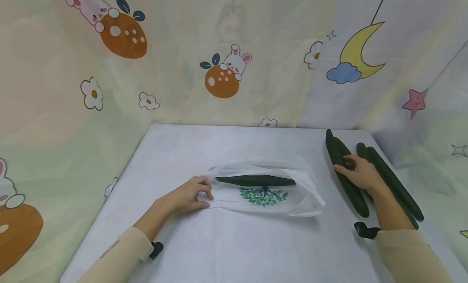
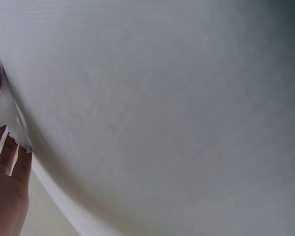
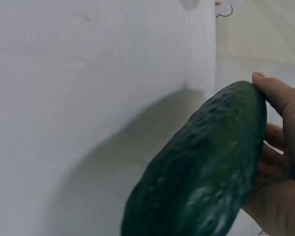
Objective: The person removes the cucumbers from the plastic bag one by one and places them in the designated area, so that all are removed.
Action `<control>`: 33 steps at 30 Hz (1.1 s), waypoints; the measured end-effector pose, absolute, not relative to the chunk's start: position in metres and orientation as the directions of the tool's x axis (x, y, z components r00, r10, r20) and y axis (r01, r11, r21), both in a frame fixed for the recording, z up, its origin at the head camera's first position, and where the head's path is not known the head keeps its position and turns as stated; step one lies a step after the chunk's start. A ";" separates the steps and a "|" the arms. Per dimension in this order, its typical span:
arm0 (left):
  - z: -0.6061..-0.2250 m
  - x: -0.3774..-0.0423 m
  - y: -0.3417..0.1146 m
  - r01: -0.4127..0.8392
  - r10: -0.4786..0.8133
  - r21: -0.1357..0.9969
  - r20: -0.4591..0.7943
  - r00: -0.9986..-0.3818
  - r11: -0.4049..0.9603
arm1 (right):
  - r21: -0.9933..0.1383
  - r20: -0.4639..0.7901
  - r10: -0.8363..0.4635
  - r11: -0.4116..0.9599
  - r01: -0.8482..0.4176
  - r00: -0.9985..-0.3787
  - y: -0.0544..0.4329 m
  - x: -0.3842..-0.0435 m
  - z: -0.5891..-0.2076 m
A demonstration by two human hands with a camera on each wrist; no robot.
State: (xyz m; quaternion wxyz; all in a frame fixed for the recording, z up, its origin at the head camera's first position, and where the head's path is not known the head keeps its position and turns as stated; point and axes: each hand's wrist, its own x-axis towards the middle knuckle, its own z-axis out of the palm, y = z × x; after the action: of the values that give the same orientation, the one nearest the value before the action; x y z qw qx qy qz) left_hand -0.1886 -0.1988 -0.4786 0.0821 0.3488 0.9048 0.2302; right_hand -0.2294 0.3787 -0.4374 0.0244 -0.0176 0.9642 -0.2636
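Note:
A white plastic bag (image 1: 226, 197) with a green tree print lies flat on the table, a dark green cucumber (image 1: 256, 180) showing in its opening. At the bag's left end, my left hand (image 1: 191, 193) pinches the edge; the left wrist view has the thumb and fingers (image 2: 22, 167) on either side of the plastic. On the right, my right hand (image 1: 360, 175) grips a cucumber (image 1: 345, 185) between thumb and fingers, its bumpy skin (image 3: 201, 162) close in the right wrist view. Another cucumber (image 1: 340, 145) lies beside it, partly hidden by the hand.
Two more cucumbers (image 1: 393, 175) lie side by side near the table's right edge, partly behind the right forearm. The white table (image 1: 183, 149) ends at a cloth backdrop (image 1: 175, 63) with cartoon prints. Black wrist devices (image 1: 365, 230) sit at both cuffs.

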 end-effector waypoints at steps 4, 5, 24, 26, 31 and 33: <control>-0.478 -0.187 -0.200 0.592 0.666 0.473 0.014 -0.746 0.653 | -0.435 -0.033 -0.055 0.900 -0.035 -0.998 0.380 -0.229 -0.440; -0.478 -0.187 -0.199 0.593 0.666 0.473 0.016 -0.746 0.652 | -0.423 -0.033 -0.057 0.905 -0.037 -0.998 0.381 -0.229 -0.441; -0.471 -0.186 -0.194 0.544 0.629 0.460 -0.040 -0.776 0.701 | -0.369 -0.054 -0.036 0.930 -0.014 -0.998 0.378 -0.230 -0.453; -0.470 -0.185 -0.193 0.547 0.627 0.455 -0.032 -0.778 0.703 | -0.367 -0.046 -0.027 0.930 -0.008 -0.999 0.378 -0.230 -0.453; -0.466 -0.187 -0.193 0.556 0.625 0.437 -0.018 -0.780 0.707 | -0.376 -0.032 -0.018 0.927 -0.005 -0.999 0.377 -0.230 -0.453; -0.464 -0.188 -0.193 0.551 0.618 0.433 -0.019 -0.786 0.714 | -0.380 -0.014 -0.031 0.925 -0.023 -0.999 0.375 -0.229 -0.452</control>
State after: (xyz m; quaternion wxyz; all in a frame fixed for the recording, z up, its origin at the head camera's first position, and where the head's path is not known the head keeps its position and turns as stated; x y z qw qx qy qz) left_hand -0.1882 -0.1929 -0.4640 0.0815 0.3169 0.9220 0.2068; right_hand -0.2290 0.3751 -0.4518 0.0100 -0.0138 0.9809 -0.1937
